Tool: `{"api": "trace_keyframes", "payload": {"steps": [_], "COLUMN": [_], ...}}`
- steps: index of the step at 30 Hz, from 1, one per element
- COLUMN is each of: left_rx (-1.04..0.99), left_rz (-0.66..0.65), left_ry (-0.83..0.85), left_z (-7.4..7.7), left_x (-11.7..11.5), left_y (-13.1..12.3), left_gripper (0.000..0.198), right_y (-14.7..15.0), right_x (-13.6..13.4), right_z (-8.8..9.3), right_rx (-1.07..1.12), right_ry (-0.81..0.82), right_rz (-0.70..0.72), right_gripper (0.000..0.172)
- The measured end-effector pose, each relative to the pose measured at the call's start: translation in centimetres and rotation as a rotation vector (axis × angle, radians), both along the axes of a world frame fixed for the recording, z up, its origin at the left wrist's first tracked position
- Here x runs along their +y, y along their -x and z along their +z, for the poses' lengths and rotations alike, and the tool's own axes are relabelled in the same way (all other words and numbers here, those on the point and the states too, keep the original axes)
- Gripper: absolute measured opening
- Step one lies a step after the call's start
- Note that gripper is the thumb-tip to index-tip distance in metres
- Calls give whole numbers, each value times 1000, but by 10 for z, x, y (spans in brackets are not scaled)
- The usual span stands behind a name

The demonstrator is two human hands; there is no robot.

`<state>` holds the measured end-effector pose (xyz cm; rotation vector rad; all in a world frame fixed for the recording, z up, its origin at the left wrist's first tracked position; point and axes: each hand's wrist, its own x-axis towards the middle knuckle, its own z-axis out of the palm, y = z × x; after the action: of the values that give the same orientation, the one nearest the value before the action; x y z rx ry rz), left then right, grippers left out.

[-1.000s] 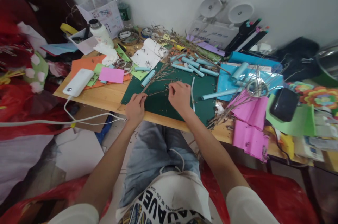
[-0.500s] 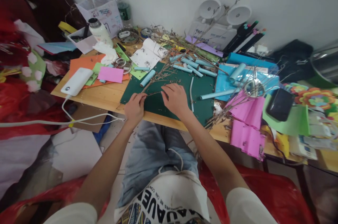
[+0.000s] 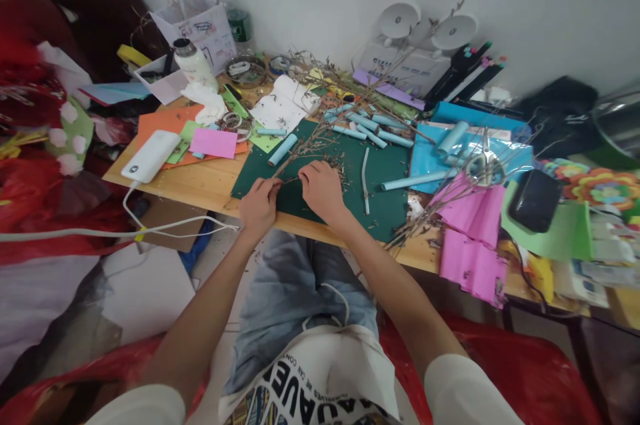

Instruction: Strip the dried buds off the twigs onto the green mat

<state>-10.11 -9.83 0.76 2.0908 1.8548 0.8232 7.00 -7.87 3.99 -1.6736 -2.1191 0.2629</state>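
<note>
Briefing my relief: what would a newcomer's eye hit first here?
Probably the left hand pinching a thin twig, and the right hand, at the near side of the green mat. Next, pale-blue rolls toward its far side and bright pink paper to its right.

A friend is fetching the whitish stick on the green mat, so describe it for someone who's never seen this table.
On the wooden table, find the dark green mat. On its right half, to the right of the person's right hand, lies a thin, slightly bent whitish stick. Its pale, colourless look sets it apart from the blue rolls behind it and the brown twigs.
</note>
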Motion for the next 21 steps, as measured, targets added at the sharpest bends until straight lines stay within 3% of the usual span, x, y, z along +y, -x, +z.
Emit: {"api": "trace_keyframes", "payload": {"steps": [6, 12, 21], "left_rx": [-14, -26, -16], "left_rz": [14, 10, 7], "left_ry": [9, 1, 7], "left_z": [1, 0, 1], "left_x": [0, 0, 0], "left_y": [0, 0, 0], "left_gripper": [28, 28, 29], "right_y": [-2, -15, -11], "right_x": [3, 3, 3], "right_z": [-12, -3, 0], "right_rx": [122, 64, 65], "right_ry": [-61, -8, 73], "right_rz": [-179, -52, -8], "right_gripper": [33, 26, 26]}}
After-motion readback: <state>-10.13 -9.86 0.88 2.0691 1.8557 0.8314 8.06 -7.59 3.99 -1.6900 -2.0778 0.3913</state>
